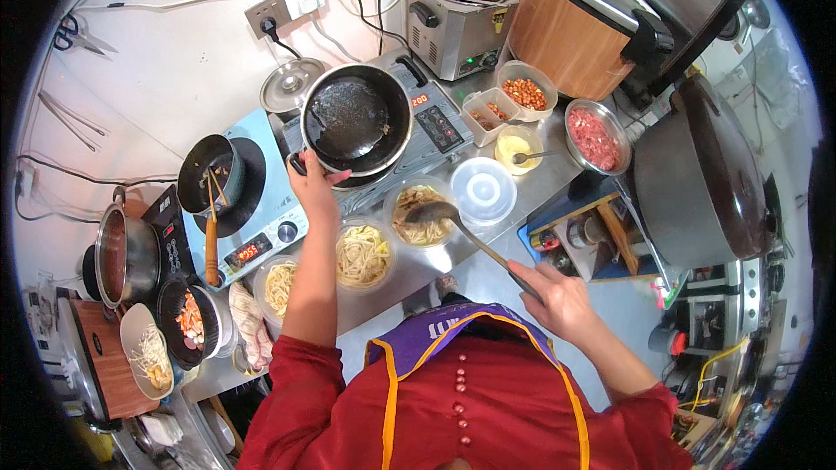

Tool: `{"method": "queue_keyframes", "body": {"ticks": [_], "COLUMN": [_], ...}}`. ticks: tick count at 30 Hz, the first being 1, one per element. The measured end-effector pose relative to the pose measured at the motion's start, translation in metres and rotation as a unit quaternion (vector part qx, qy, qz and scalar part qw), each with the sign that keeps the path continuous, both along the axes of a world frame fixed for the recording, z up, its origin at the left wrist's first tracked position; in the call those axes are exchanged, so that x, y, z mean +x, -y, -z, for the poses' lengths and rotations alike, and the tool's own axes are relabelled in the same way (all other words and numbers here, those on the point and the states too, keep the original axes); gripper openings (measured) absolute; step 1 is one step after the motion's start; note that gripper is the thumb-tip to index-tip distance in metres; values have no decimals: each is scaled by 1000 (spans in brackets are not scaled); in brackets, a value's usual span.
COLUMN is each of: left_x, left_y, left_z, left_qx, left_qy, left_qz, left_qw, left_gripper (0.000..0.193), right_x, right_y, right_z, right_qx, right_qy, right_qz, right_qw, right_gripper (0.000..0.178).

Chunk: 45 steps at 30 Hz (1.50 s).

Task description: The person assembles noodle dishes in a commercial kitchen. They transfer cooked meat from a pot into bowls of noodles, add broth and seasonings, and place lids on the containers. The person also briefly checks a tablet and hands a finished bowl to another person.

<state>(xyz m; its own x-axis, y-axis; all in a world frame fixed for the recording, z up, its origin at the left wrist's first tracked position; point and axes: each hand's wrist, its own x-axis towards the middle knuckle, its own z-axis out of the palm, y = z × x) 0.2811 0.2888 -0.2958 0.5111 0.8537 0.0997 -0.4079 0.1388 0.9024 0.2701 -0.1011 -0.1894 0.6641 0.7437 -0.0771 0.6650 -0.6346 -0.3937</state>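
My left hand (315, 181) is closed round the black handle of a deep pot (399, 135) with a dark, oily inside, over the right-hand cooker (440, 126). In my right hand (555, 298) is the handle of a ladle (488, 250). Its bowl hangs over a round plastic tub of noodles (411, 198), hiding part of them; whether it touches them I cannot tell. Left of that tub stands a second tub of noodles (363, 257). A third noodle tub (277, 287) is partly behind my left forearm. A translucent lid (483, 191) lies to the right.
A small pan (198, 165) with chopsticks sits on the light blue cooker (287, 200). To the right are a tub of peanuts (538, 87), a bowl of raw meat (594, 135) and a large dark pot (697, 183). A steel pot (135, 244) stands far left.
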Motion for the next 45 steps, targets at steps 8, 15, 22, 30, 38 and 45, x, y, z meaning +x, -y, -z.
{"method": "queue_keyframes", "body": {"ticks": [8,15,22,30,38,45], "left_x": [21,4,-18,-36,-29,-10], "left_y": [-39,-8,34,61,50,9], "left_z": [-6,-16,-29,-14,-2,-5], "left_qx": [-138,57,203,231,314,36], "left_qy": [-48,-78,-140,-167,-176,-19], "left_qz": [36,22,38,51,-4,-20], "left_qw": [989,995,968,957,933,999], "left_gripper": [18,20,11,5,9,15], "right_x": [17,54,91,57,30,14], "right_y": [12,-35,-102,-89,-22,-10], "right_z": [-27,-37,-4,8,-39,-34], "right_qx": [31,149,66,-12,41,42], "right_qy": [-65,-28,125,107,-1,-89], "right_qz": [7,7,-14,-47,-44,-19], "right_qw": [997,988,990,993,998,995], "right_gripper": [52,51,51,55,50,50]}}
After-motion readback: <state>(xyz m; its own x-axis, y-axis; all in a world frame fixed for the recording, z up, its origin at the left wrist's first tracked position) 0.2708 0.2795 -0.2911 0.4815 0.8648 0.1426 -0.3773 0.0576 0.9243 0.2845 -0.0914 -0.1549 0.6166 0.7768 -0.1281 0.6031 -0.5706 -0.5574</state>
